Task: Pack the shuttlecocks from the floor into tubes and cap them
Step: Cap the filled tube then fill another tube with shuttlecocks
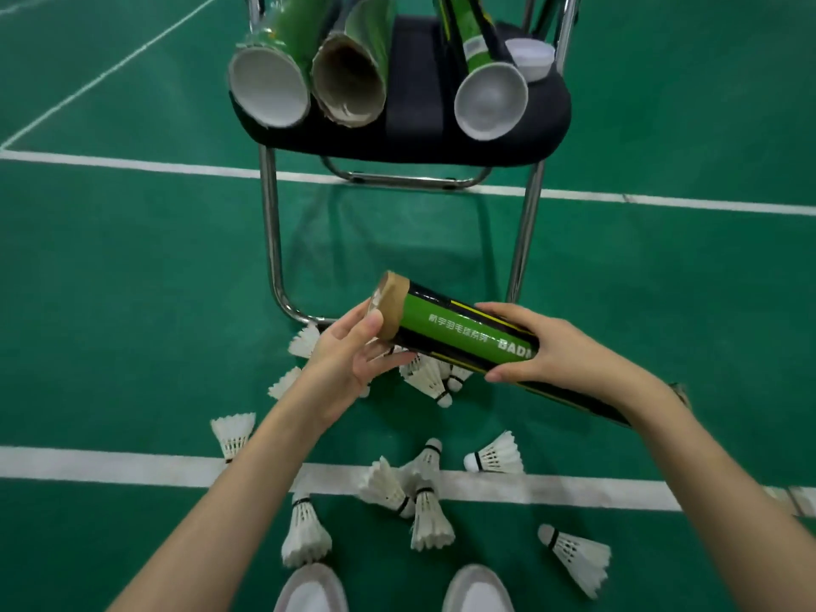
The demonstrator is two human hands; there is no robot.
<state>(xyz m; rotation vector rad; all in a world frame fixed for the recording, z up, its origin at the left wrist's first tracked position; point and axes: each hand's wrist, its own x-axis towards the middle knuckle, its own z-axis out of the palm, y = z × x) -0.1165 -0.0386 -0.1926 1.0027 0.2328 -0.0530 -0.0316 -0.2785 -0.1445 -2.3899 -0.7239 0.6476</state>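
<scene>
I hold a green and black shuttlecock tube (459, 335) slanted above the floor. My right hand (547, 351) grips its middle from the right. My left hand (349, 355) wraps the open cardboard end, thumb across the mouth and fingers curled underneath. White feathers (375, 299) of a shuttlecock show in the mouth just above the thumb. Several loose white shuttlecocks (428, 510) lie on the green court floor below and around my hands. Some of them are partly hidden under the tube.
A black folding chair (415, 125) stands ahead. On its seat lie three open tubes (269, 86), (349, 81), (490, 99) and a white cap (532, 57). My white shoes (309, 589) are at the bottom edge. White court lines (132, 466) cross the floor.
</scene>
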